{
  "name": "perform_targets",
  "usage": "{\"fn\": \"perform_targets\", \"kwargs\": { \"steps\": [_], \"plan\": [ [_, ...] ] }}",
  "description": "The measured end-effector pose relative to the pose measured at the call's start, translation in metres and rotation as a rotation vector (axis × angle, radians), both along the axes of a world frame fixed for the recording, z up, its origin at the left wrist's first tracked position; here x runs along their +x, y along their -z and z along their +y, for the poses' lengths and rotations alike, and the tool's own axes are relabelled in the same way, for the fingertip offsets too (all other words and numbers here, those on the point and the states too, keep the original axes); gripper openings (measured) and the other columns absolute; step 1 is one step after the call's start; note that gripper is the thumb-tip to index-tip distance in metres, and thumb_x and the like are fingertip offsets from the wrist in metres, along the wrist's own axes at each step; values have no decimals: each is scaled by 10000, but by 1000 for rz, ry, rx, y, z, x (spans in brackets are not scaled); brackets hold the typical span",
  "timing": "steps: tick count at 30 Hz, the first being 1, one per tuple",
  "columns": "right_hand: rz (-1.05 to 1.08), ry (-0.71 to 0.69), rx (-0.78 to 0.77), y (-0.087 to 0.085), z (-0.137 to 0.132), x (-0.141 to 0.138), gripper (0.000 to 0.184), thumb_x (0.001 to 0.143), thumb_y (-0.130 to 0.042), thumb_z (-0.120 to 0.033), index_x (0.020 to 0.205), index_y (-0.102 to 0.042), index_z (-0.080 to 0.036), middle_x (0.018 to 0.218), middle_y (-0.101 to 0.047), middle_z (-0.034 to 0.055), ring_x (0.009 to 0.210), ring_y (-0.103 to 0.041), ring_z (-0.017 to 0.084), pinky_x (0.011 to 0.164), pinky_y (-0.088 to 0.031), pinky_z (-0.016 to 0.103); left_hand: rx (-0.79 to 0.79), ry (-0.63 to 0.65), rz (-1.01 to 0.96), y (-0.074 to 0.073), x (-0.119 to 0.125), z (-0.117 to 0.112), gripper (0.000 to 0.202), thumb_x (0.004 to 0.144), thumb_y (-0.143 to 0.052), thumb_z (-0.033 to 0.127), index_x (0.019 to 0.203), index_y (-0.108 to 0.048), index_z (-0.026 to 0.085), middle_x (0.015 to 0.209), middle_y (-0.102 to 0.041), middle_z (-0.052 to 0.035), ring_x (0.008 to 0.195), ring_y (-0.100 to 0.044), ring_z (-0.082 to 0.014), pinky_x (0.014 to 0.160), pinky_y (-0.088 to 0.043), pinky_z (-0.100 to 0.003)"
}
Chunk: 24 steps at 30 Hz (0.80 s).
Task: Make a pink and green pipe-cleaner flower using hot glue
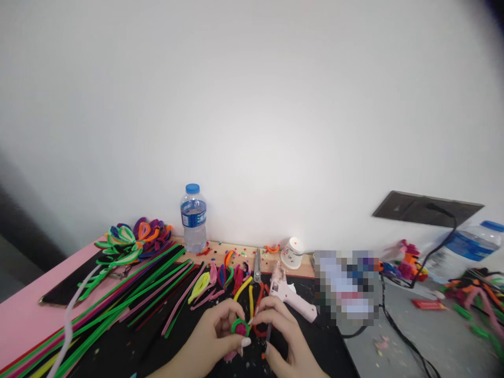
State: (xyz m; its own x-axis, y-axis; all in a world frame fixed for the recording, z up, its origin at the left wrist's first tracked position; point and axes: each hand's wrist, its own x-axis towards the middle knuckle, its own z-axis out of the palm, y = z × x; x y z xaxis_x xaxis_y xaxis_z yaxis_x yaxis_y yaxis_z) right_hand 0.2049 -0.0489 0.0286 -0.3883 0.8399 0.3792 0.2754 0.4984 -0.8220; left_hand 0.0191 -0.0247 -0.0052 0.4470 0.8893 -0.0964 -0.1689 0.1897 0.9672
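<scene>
Between the thumb and fingers of my left hand (214,336) is a small coiled pipe cleaner piece (240,327), green round the outside and magenta in the middle. Just to its right, my right hand (285,336) has its fingers closed on a thin dark stick (269,333); its kind is unclear. The two hands are close together but apart, over a black mat (326,341). Beyond them lie scissors (257,266) with blades pointing to the wall, and yellow pipe cleaner loops (251,299). A pale pink glue gun (293,298) rests beyond my right hand.
Long pipe cleaners (114,315) spread across the left, beside a pipe cleaner flower bunch (126,241). A water bottle (193,220) and a paper cup (292,253) stand along the wall. Right are a blurred-out patch (346,289), a black cable (397,325) and another bottle (468,247).
</scene>
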Motion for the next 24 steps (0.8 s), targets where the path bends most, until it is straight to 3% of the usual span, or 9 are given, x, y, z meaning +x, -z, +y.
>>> {"fn": "perform_targets", "kwargs": {
  "steps": [24],
  "plan": [
    [-7, -3, -9, -3, -1, 1, 298, 712, -516, -128, 983, -612, -206, 959, -506, 69, 840, -545, 206, 742, -468, 332, -6, -6, -19, 2, 1, 0, 233, 637, -737, 178, 728, -523, 191, 498, -563, 81, 388, -481, -76, 397, -374, -177]
  ]
}}
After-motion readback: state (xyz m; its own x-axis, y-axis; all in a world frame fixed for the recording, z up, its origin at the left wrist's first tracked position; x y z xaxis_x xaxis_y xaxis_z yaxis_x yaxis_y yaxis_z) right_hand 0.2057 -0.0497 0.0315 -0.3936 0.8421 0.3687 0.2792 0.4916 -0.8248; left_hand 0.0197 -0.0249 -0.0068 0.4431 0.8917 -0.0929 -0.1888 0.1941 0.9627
